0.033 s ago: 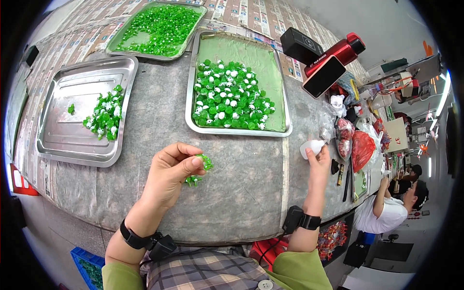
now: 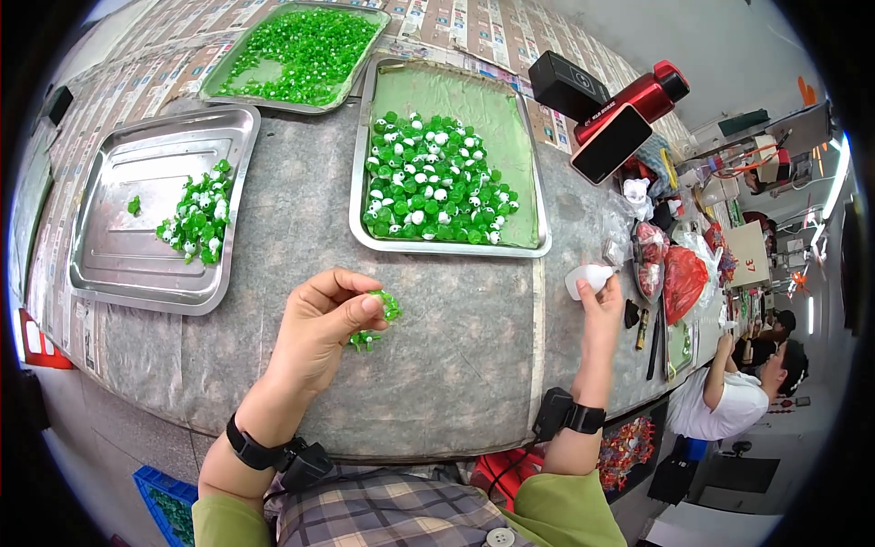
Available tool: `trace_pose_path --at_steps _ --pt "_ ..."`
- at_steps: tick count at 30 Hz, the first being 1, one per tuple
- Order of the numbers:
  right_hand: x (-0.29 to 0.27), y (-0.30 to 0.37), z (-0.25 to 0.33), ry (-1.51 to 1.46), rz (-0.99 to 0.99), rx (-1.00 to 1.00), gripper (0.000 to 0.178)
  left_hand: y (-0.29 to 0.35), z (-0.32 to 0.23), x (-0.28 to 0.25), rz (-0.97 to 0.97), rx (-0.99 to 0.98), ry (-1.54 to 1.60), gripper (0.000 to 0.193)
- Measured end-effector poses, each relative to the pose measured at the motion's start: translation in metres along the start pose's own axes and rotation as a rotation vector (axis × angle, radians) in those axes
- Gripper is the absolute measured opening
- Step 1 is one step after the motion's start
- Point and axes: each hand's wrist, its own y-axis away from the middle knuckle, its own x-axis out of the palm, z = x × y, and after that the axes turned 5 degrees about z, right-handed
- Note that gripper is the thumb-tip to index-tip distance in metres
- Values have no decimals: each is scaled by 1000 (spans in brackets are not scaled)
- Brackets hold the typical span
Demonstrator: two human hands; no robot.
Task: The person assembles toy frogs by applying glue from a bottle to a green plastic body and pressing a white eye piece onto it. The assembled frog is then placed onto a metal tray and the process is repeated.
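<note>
Over the near middle of the table, my left hand (image 2: 324, 321) pinches a small green plastic piece (image 2: 391, 306) between thumb and fingers. Just below those fingertips, another small green piece (image 2: 365, 341) lies on the grey table cover. Farther right, my right hand (image 2: 602, 305) grips a small white squeeze bottle (image 2: 588, 279), which is tilted on its side. Beyond my hands, a metal tray (image 2: 447, 247) with a green lining holds a heap of green and white ball-shaped pieces (image 2: 433, 182). The hand hides part of the pinched piece.
At the left stands a metal tray (image 2: 118, 191) with a small pile of green pieces (image 2: 199, 217). A farther tray (image 2: 314, 109) is filled with green pieces. Back right are a black box (image 2: 561, 87), red bottle (image 2: 629, 102) and phone (image 2: 611, 144). A person (image 2: 720, 392) sits at the right.
</note>
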Motion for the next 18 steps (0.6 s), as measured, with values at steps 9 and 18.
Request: trace_pose_path --at_steps 9,18 --pt "65 0 83 624 77 -473 19 1 0 -1 -12 2 1 12" --pt "104 -17 57 567 431 -207 17 1 -4 1 -28 4 -1 12"
